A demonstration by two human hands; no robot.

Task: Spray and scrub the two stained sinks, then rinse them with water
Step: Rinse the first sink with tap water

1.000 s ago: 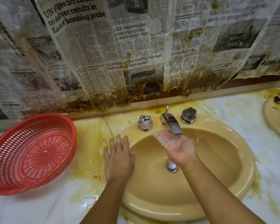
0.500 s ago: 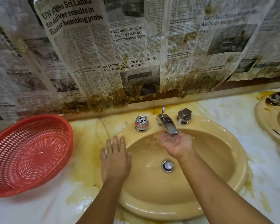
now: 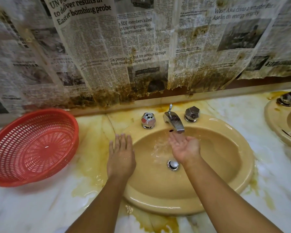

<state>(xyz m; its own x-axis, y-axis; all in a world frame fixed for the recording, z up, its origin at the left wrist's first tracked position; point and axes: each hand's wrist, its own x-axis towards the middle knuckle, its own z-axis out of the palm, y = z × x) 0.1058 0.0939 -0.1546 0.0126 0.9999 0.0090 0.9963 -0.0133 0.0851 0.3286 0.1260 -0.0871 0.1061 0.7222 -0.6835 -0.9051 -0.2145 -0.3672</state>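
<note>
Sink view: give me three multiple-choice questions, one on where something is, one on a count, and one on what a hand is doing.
1. Where is the red basket?
A. Left of the sink
B. Inside the sink
C. Right of the sink

2. How many knobs flank the spout?
A. One
B. Two
C. Three

3. What is the right hand doing?
A. Gripping a knob
B. Holding a sponge
C. Lying open, palm up, under the spout

Answers:
1 A: the basket sits on the counter off the sink's left edge.
2 B: one knob stands on each side of the spout.
3 C: the palm faces up just below the spout's tip and holds nothing.
</note>
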